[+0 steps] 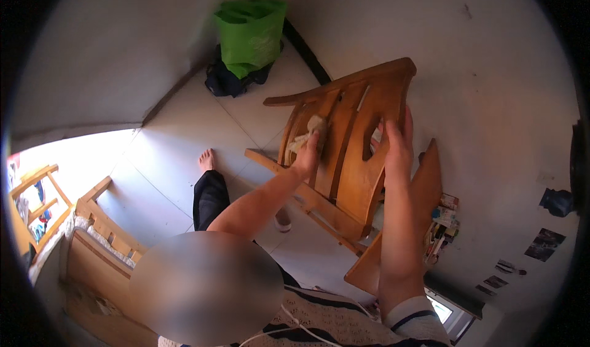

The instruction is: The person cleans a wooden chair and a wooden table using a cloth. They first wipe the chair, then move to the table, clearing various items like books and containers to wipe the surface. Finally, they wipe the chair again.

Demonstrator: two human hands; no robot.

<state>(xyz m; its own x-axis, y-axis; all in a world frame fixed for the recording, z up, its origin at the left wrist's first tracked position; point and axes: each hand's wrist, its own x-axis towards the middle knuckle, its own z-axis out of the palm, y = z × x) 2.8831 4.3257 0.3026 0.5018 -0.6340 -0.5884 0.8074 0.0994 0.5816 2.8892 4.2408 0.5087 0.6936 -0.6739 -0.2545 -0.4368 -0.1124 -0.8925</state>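
**Wooden chair held tipped, a cloth pressed to its back slats**

Head view: a wooden chair (353, 144) is tipped over above the floor, its slatted back turned toward the camera. The left hand (305, 157) presses a pale crumpled cloth (309, 132) against the slats; its fingers are curled around the cloth, though how tightly cannot be told, since the hand is seen from behind. The right hand (397, 147) grips the outer edge of the chair's back, fingers (407, 122) pressed together and stretched along the wood, with the thumb on the near side by a cut-out in the panel.

Much is hard to read. A large blurred patch covers the lower middle of the picture and hides part of the body and the left upper arm. The chair's legs and seat run under the right forearm and are partly cut off by it. Small colourful things (442, 221) behind the chair are too small to make out.

The floor (184, 144) is of pale tiles, with a bare foot (206, 160) on it. A green bag (251, 33) leans on a dark bundle (228, 79) against the pale wall. At the left a wooden bed frame (101, 224) stands in bright light.
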